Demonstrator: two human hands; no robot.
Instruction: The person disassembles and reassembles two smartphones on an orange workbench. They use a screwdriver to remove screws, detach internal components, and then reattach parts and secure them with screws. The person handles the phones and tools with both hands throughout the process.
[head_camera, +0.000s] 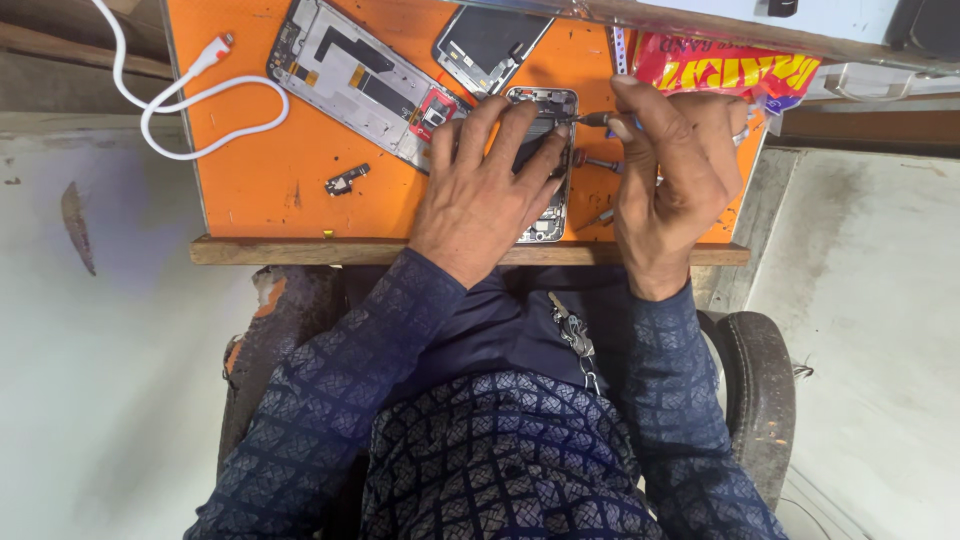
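The left hand (480, 190) is lying flat, fingers spread, pinning the opened phone (545, 165); right beside the phone, the right hand (665, 170) is pinching a small screwdriver (597, 119), tip at the phone's top edge.

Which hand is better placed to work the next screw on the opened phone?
Probably the right hand: it already holds the screwdriver, tip at the upper edge of the opened phone. The left hand lies flat across the phone, pinning it to the orange board.
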